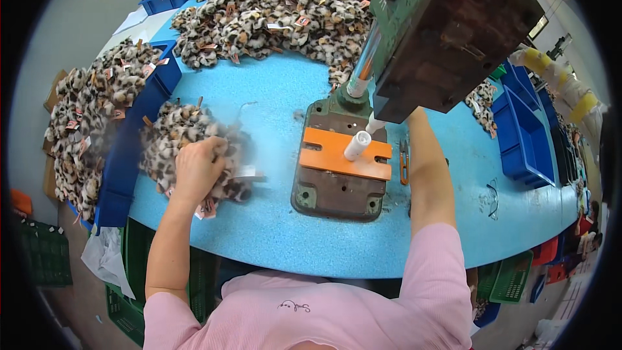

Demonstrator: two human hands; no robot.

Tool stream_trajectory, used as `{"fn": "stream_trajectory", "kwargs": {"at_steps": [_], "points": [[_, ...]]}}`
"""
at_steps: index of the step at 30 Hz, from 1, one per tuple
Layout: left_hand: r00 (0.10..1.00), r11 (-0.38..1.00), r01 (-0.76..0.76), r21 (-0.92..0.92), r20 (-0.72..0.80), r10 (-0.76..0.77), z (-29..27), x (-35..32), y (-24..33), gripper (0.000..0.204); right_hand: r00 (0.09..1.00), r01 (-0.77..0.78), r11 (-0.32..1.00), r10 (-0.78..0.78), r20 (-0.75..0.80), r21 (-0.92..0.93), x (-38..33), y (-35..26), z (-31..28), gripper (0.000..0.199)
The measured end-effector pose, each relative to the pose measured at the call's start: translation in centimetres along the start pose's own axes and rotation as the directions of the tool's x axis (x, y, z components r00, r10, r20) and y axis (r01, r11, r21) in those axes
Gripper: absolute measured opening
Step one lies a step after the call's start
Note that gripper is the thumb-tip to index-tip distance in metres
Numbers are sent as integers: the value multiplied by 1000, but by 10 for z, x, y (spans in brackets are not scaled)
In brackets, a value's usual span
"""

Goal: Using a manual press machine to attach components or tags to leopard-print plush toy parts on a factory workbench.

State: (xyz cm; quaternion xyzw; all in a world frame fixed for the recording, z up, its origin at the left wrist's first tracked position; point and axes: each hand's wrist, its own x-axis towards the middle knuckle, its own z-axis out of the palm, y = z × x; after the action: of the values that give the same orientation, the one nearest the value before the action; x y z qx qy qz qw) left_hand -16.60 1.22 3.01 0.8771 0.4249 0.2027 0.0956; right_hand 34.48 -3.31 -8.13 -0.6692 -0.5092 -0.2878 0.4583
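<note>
My left hand point(199, 167) is closed on a spotted plush piece point(175, 126), part of a small heap of grey, black and tan fur on the blue table. A printed tag point(206, 209) sticks out below the hand. My right forearm point(429, 168) reaches up beside the green hand press point(463, 39); the press's dark block hides the hand and its fingers. Under the press, a white plastic cylinder point(357, 146) stands upright on an orange plate point(324, 150) fixed to the dark metal base point(337, 206). A white tip point(374, 123) hangs just above and behind the cylinder.
A large pile of spotted plush pieces point(278, 13) covers the table's far side. A blue bin point(126, 155) heaped with more stands at left. Orange-handled snips point(404, 162) lie right of the base. Blue trays point(521, 136) and glasses point(492, 199) are farther right.
</note>
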Motion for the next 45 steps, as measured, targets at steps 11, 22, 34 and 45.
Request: {"fn": "stream_trajectory", "kwargs": {"at_steps": [11, 22, 34, 45], "points": [[925, 546, -118, -830, 108, 364, 1, 2, 118, 42, 505, -856, 151, 449, 737, 495, 19, -205, -180, 11], [711, 41, 597, -801, 553, 434, 41, -8, 135, 15, 406, -901, -33, 287, 867, 433, -36, -287, -179, 18], [931, -308, 342, -888, 276, 239, 76, 17, 131, 19, 630, -773, 226, 375, 680, 592, -43, -261, -148, 12], [899, 70, 437, -897, 438, -4, 79, 62, 138, 26, 582, -755, 571, 356, 731, 323, -2, -213, -111, 7]]}}
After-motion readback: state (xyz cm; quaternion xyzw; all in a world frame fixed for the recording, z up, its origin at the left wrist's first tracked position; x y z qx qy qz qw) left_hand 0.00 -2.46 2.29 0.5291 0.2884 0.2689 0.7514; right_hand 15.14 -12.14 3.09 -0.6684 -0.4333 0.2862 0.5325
